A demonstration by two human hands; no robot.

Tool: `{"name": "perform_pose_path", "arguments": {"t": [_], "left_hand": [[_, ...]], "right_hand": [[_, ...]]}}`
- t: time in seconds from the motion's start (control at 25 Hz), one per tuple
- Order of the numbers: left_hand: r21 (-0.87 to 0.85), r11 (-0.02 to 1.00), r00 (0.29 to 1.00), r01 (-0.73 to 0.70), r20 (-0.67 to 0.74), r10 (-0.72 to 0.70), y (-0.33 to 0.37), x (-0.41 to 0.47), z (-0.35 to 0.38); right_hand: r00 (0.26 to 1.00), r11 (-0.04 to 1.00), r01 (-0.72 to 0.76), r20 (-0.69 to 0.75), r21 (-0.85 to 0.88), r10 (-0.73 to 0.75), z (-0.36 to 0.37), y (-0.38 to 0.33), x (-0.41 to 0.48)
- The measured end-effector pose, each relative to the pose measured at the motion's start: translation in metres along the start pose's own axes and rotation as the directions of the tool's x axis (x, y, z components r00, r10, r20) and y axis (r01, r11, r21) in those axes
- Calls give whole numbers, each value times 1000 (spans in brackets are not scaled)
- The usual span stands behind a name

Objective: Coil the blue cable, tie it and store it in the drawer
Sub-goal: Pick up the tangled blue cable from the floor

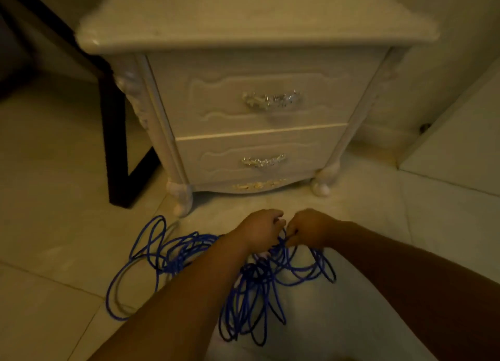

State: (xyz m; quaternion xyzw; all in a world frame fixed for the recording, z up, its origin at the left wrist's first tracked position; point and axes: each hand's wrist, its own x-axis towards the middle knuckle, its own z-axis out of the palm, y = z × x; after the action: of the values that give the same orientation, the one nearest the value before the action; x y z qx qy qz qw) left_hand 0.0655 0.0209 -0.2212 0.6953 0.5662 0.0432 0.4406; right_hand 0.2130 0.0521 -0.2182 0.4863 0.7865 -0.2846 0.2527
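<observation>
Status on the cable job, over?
Both hands, left and right, pinched on cable. Cable in loose loops, not tied, partly on floor. Both drawers, top and bottom, shut. Nothing blocking.

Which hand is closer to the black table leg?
Left. The left hand is on the side nearer the black leg; the right hand is just beyond it, farther away.

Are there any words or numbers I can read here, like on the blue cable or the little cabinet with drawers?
None can be read.
Blue cable: no print shows on it; it is too thin and dim to tell.
Cabinet: only carved swirls, shiny drawer handles and a gold ornament at the bottom, no letters.
Both hands, left hand and right hand, carry no writing.
</observation>
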Motion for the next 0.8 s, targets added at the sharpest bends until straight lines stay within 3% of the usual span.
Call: {"name": "perform_pose_path", "arguments": {"t": [0.08,0.2,0.36,0.4,0.48,0.56,0.6,0.68,0.72,0.8], "left_hand": [[-8,998,994,-59,-91,58,25,-35,-25],[-36,991,968,-128,-223,117,58,-98,-62],[-227,968,951,-108,-309,33,83,-175,-92],[-195,977,944,-85,-328,17,88,-188,-99],[39,998,905,-39,-423,52,90,-205,-109],[63,997,859,-44,-506,70,82,-213,-112],[-50,995,852,-81,-521,43,74,-217,-110],[-374,912,872,-170,-488,-37,58,-221,-101],[-512,834,884,-208,-463,-64,52,-220,-97],[-642,726,893,-247,-442,-87,46,-218,-97]], "right_hand": [[975,996,93,-199,-16,-94,-32,-25,-38],[875,976,214,-452,44,-172,-64,-63,-97],[712,916,371,-680,151,-176,-78,-108,-163],[681,904,400,-709,153,-182,-80,-118,-174],[659,864,463,-729,199,-185,-79,-134,-191],[682,778,525,-718,344,-142,-75,-143,-197],[719,710,529,-690,465,-84,-72,-144,-198],[839,479,466,-543,744,27,-68,-138,-198],[880,368,429,-473,825,35,-67,-133,-196],[918,248,380,-396,891,16,-66,-126,-194]]}}
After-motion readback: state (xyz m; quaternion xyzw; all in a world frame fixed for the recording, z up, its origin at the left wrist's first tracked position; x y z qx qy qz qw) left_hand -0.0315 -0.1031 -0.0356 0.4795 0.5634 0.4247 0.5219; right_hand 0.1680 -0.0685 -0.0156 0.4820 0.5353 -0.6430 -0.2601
